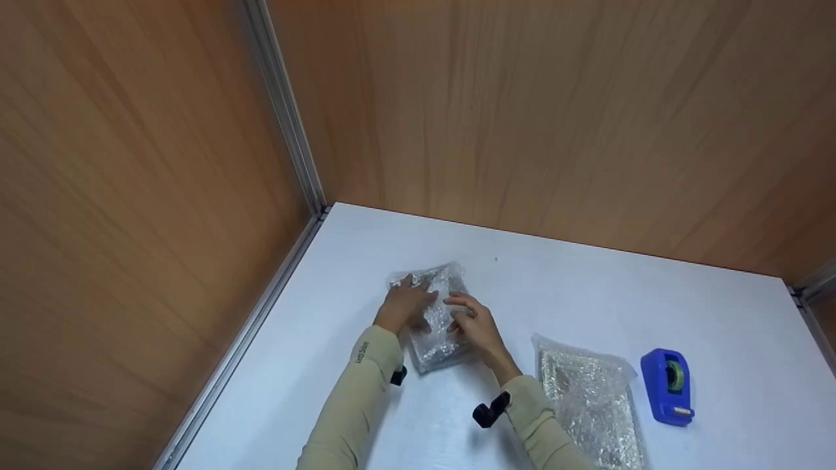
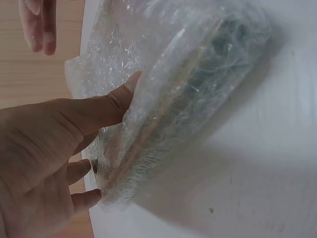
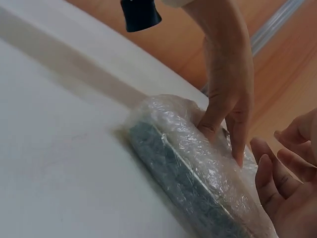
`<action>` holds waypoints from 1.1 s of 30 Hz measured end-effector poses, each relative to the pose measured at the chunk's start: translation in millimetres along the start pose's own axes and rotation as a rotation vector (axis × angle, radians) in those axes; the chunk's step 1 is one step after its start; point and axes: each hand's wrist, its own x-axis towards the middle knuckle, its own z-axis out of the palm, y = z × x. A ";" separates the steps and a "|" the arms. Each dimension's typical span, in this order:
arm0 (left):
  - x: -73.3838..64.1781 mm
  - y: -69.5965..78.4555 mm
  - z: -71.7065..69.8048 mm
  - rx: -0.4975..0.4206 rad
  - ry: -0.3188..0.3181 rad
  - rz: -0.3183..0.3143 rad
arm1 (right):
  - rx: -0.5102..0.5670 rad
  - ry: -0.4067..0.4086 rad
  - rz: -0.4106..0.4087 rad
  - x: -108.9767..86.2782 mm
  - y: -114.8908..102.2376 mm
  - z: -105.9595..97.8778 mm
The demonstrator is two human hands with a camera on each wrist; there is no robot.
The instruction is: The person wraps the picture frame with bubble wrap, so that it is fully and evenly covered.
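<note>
A flat package in clear bubble wrap [image 1: 441, 352] lies on the white table, and a box-like edge shows through the wrap in both wrist views. My left hand [image 1: 406, 305] rests on top of it with fingers spread. In the left wrist view, the left thumb [image 2: 111, 101] presses the bubble wrap [image 2: 163, 84] near an edge. My right hand [image 1: 475, 323] hovers over the package's right side. Its fingers are loosely bent with nothing between them, as the right wrist view shows. What lies inside the wrap cannot be made out clearly.
A second bubble-wrapped package [image 1: 591, 398] lies to the right of my right forearm. Beyond it stands a blue tape dispenser [image 1: 666, 388] with a green roll. Wooden panels [image 1: 555, 117] rise behind the table and on its left.
</note>
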 end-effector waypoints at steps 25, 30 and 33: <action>-4.0 -2.4 14.9 -0.290 0.067 -0.080 | 0.115 -0.032 0.291 32.7 14.6 11.2; -2.9 1.4 15.6 -0.263 0.070 -0.067 | 0.188 -0.047 0.325 33.5 16.6 6.5; -2.3 2.6 15.2 -0.283 0.059 -0.070 | 0.191 -0.052 0.338 33.7 16.1 4.8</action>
